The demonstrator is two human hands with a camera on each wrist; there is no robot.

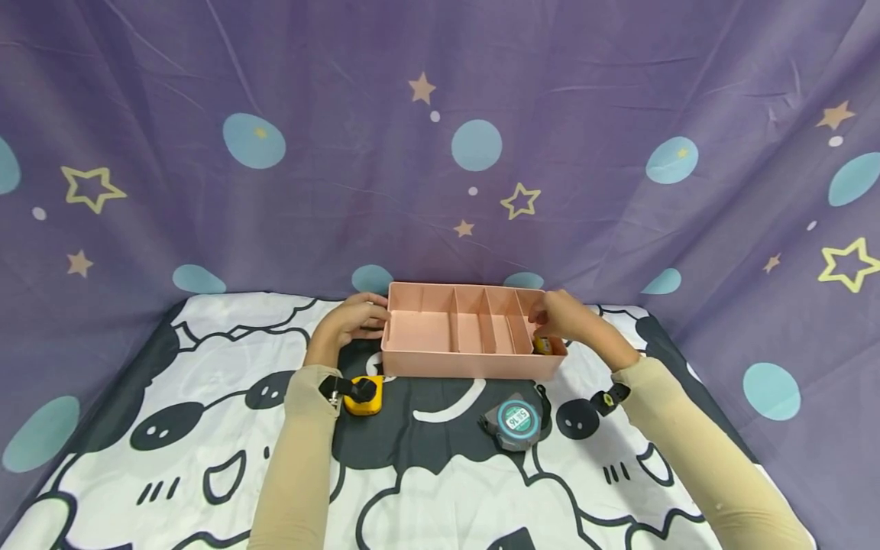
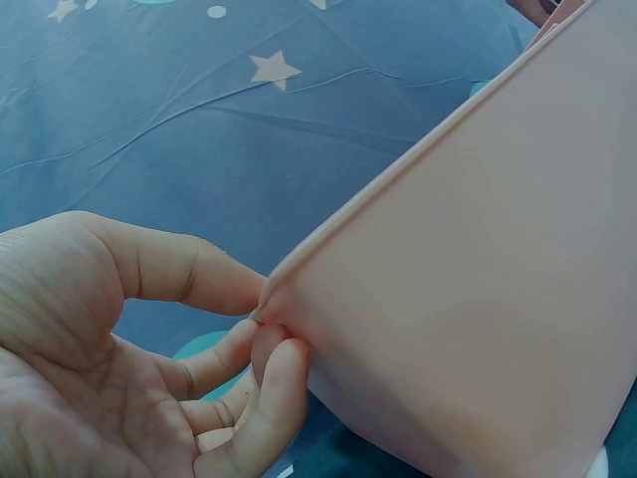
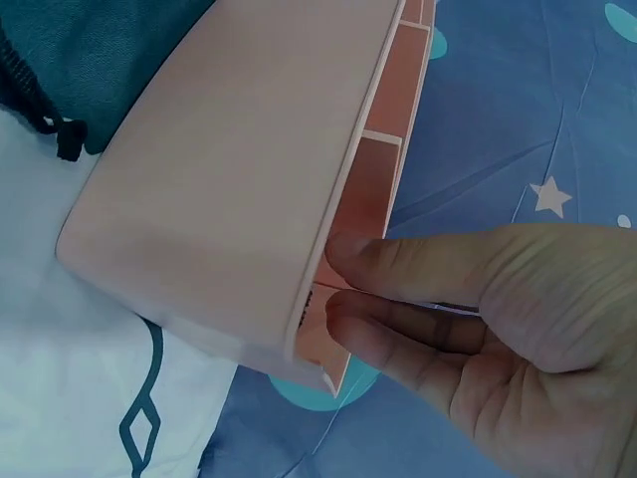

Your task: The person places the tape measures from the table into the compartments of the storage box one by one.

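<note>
A pink divided organizer box (image 1: pixel 467 365) stands in front of me, with three dividers across it. My left hand (image 1: pixel 354 319) is at its left end, thumb and fingertips touching the end wall near the rim corner. At the other end my right hand (image 1: pixel 564 315) reaches over the rim and pinches the rightmost divider (image 3: pixel 320 286), thumb on one side and fingers on the other. A small yellow-and-dark thing (image 1: pixel 542 346) sits in the rightmost compartment, partly hidden by the front wall.
A yellow tape measure (image 1: pixel 364 397) lies by my left wrist, partly covered by the black wrist strap. In front of the box rests a grey-and-teal tape measure (image 1: pixel 517 422) with a dark cord. Behind everything hangs a purple star-patterned curtain (image 1: pixel 330 191).
</note>
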